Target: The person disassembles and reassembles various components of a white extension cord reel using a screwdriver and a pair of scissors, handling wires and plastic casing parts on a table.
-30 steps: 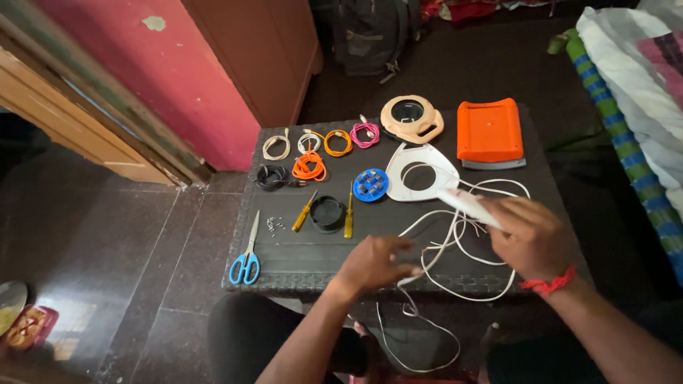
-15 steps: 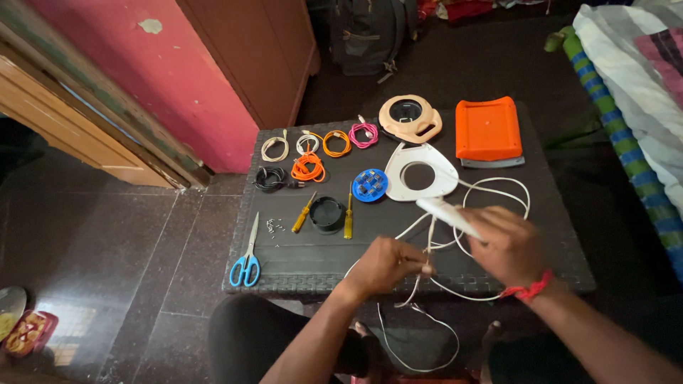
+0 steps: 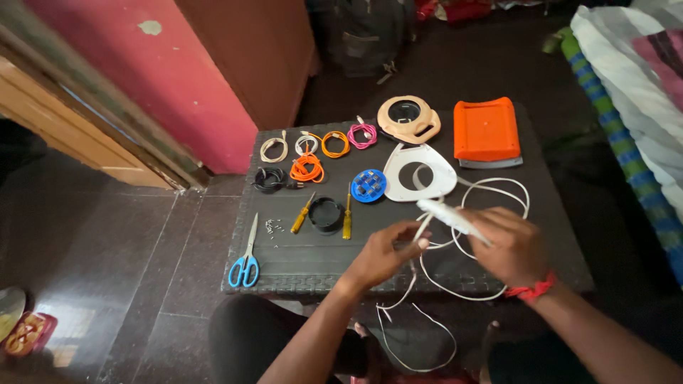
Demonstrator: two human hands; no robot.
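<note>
My right hand (image 3: 506,245) grips a slim white plug-like part (image 3: 452,217) of a long white cable (image 3: 491,193), over the right half of a small dark table (image 3: 299,262). My left hand (image 3: 384,250) pinches the same cable just left of that part. The cable loops across the table and hangs down past its front edge between my legs.
On the table lie blue-handled scissors (image 3: 245,249), two yellow screwdrivers (image 3: 302,213), a black round cap (image 3: 326,212), a blue disc (image 3: 368,185), a white rounded shell (image 3: 420,171), a tan shell (image 3: 408,118), an orange case (image 3: 486,130), several coiled cables (image 3: 307,168) and small screws (image 3: 272,226). A bed stands at right.
Both hands have drawn closer together over the table's front. My right hand has lifted the white part, and my left hand has moved up onto the cable beside it.
</note>
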